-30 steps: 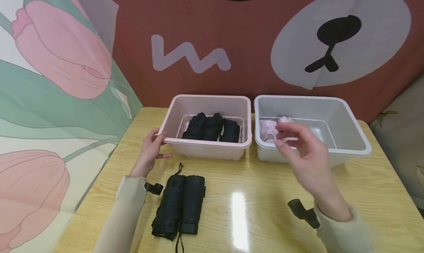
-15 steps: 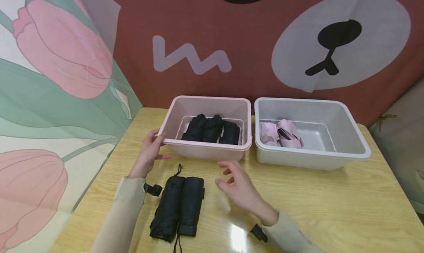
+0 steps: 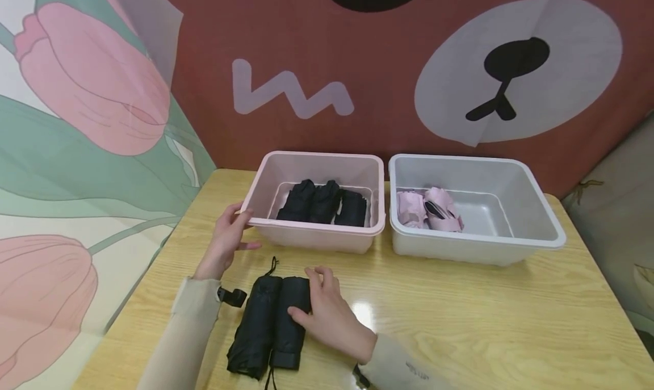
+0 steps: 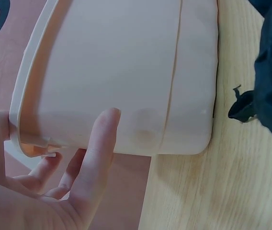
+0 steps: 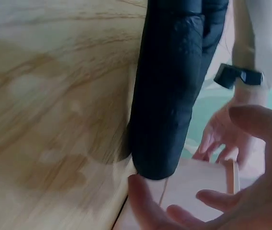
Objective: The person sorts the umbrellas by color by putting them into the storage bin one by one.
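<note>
Two folded black umbrellas lie side by side on the table. My right hand [image 3: 332, 317] is beside the right-hand umbrella [image 3: 291, 322], its thumb above it and its fingers extended along the far end. In the right wrist view the fingers are spread around that umbrella's end, with no firm grip visible. The left umbrella [image 3: 255, 327] has a cord loop at its top. My left hand [image 3: 225, 242] holds the left front corner of the pink bin [image 3: 317, 238], fingers at the rim and thumb against the outer wall [image 4: 109, 72]. Several folded black umbrellas [image 3: 324, 202] lie inside.
To the right stands a grey-white bin [image 3: 475, 251] holding two pink folded umbrellas [image 3: 429, 209] at its left side. Both bins are near the printed backdrop [image 3: 306, 129], at the back of the wooden table [image 3: 460, 322].
My right hand has come from above the grey-white bin, down and left, to the right-hand black umbrella on the table. My left hand has stayed at the pink bin's corner.
</note>
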Available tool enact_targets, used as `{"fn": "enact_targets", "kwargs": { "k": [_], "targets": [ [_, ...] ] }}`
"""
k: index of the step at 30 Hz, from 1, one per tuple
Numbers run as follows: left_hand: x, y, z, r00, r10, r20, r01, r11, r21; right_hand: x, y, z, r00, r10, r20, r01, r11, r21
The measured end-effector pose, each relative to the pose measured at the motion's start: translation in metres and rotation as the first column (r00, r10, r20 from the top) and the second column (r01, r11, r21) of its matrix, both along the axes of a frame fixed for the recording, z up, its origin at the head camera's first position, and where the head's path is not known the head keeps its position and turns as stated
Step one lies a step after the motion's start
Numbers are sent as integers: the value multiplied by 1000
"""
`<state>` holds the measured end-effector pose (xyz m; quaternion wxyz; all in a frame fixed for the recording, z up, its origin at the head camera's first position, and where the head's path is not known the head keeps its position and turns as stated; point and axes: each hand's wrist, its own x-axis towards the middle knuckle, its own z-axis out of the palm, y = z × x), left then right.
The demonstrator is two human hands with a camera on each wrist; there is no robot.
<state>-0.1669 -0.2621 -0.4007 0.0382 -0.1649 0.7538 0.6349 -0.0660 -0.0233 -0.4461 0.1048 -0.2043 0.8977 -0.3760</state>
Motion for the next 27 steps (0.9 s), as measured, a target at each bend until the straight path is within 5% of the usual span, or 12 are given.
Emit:
{"fn": "enact_targets", "kwargs": {
  "k": [8, 27],
  "targets": [
    [0, 0, -1, 1000, -4, -5, 4, 1000, -2, 8, -21, -6, 993, 55, -102, -33, 977, 211],
    [0, 1, -1, 1000, 0, -12, 0, 1000, -2, 14, -37, -15, 981, 109, -158, -34, 909, 416]
  ]
}}
